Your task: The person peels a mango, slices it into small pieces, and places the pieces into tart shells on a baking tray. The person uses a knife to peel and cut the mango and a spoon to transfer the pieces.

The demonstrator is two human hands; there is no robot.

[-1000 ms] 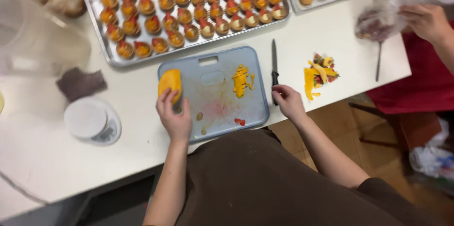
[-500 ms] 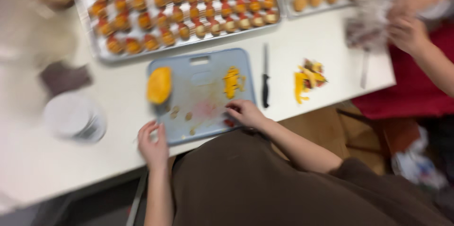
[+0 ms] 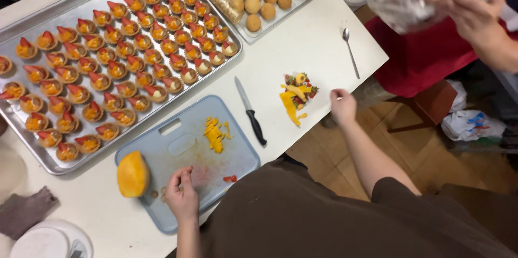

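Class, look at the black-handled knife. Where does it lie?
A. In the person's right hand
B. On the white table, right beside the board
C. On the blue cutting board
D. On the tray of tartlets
B: the knife lies flat on the white table just off the blue cutting board, with neither hand touching it.

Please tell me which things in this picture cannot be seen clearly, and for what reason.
- Head view: whether the left hand pinches a scrap on the cutting board; its fingers curl over the spot.
- What the right hand holds beside the fruit scraps; the hand faces away.
- What the clear bag in the other person's hands contains; it is crumpled.
- The white round object: cut off by the bottom edge.
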